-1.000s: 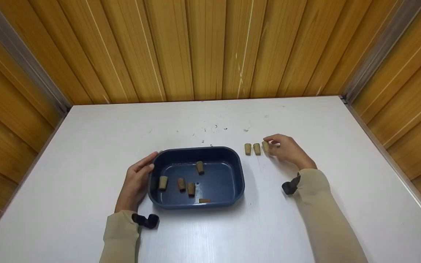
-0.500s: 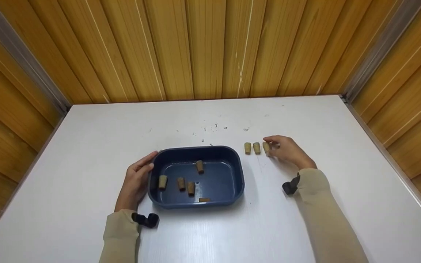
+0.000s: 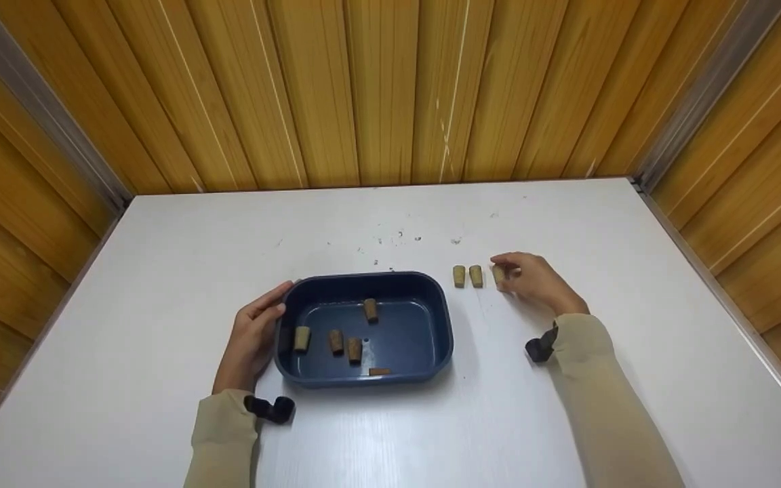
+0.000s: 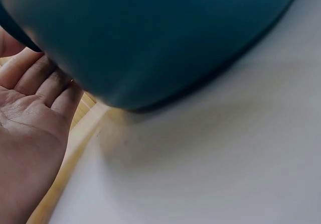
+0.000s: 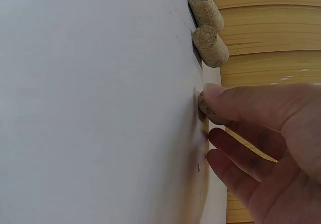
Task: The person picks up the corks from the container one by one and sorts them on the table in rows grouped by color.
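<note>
In the head view my left hand point(image 3: 251, 339) rests against the left side of a dark blue plastic tub point(image 3: 407, 339), thumb near the rim. Its palm and fairly straight fingers show in the left wrist view beside the tub's outer wall point(image 4: 150, 43); the fingertips are hidden. Right of the tub, my right hand point(image 3: 533, 281) pinches a tapered cork stopper point(image 3: 498, 274) between thumb and fingers at the table surface. That stopper point(image 5: 213, 111) is partly covered by the thumb in the right wrist view. Two tan stoppers, one point(image 3: 476, 276) and another point(image 3: 459, 276), stand side by side to its left.
Inside the tub lie a pale stopper point(image 3: 302, 339) and three brown ones, including one near the back point(image 3: 371, 310). An orange-brown piece point(image 3: 379, 371) shows at the front wall. Dark specks mark the white table point(image 3: 160, 305). Wood-look panels point(image 3: 384, 95) border it.
My right hand has shifted the pinched stopper slightly right, widening the gap to its neighbours. The left hand and tub stay in place.
</note>
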Motion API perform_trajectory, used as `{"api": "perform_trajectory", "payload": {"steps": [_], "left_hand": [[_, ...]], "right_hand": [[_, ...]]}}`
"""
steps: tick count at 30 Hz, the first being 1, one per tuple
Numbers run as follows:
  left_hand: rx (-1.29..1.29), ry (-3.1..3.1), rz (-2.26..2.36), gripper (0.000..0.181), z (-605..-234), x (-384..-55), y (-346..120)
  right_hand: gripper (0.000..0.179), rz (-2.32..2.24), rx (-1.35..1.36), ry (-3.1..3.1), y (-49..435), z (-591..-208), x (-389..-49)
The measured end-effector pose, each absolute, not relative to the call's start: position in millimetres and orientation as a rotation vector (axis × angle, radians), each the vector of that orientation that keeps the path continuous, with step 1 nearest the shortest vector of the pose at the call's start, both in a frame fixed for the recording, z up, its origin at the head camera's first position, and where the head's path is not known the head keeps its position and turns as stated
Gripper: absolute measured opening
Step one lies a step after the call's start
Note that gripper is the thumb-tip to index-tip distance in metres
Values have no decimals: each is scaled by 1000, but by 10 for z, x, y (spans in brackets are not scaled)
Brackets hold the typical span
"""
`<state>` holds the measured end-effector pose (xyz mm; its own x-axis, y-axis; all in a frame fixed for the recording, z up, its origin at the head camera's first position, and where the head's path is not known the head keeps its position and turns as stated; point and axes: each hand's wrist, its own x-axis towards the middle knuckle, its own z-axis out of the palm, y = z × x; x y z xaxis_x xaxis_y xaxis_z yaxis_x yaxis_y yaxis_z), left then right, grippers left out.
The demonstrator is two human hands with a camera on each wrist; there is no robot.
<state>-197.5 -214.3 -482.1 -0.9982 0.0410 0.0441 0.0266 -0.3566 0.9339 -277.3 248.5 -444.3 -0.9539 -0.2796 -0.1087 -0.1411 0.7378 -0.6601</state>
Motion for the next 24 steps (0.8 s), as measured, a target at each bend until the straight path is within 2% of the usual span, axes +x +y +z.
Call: {"api": "perform_trajectory", "payload": {"steps": [8,24], "left_hand": [[87,1778,2582,45,-4823,-1973,-2137],[71,1802,2577,44,-4847,-1987,-2151]], "right_hand": [[45,-979,-324,2751,2447,-4456,-2781],[52,-977,-317,2724,2451,-4388,-2762]]}}
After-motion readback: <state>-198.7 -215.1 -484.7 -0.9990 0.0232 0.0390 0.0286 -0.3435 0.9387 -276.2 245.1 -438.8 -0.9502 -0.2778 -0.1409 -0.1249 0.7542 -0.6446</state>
